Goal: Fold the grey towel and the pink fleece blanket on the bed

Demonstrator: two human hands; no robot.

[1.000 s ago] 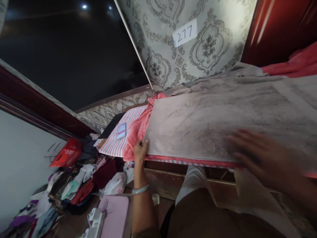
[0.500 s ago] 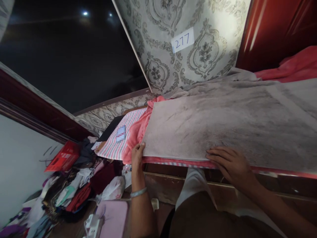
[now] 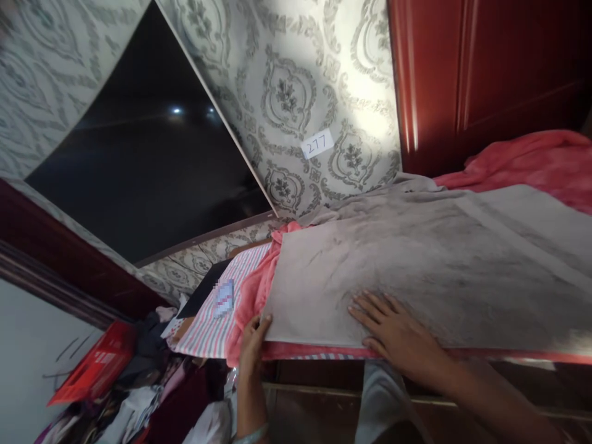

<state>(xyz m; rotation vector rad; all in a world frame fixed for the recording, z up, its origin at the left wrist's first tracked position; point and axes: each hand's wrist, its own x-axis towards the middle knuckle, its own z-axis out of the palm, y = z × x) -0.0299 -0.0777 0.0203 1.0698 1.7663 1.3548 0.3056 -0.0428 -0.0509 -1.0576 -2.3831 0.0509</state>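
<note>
A grey plush cloth (image 3: 324,277) is spread out over a pink blanket (image 3: 259,287) on a long raised surface. Its left end forms a straight edge with a corner at the front. At that corner my left hand (image 3: 252,345) grips the cloth's edge, thumb on top and the other fingers mostly hidden. My right hand (image 3: 398,333) lies palm down on the cloth near the front edge, fingers spread. Faint creases and darker patches run across the cloth, and a pale seam-like band crosses its right part.
Striped fabric (image 3: 198,336) with a blurred card (image 3: 224,298) lies at the left end. A television (image 3: 161,148) and a paper marked 277 (image 3: 317,143) are on the patterned wall. A red basket (image 3: 95,364) and piled clothes (image 3: 134,410) sit lower left. Red fabric (image 3: 531,163) lies far right.
My right hand has moved from the front edge farther onto the cloth, its fingers now spread. My left hand stays at the corner. The view has tilted upward.
</note>
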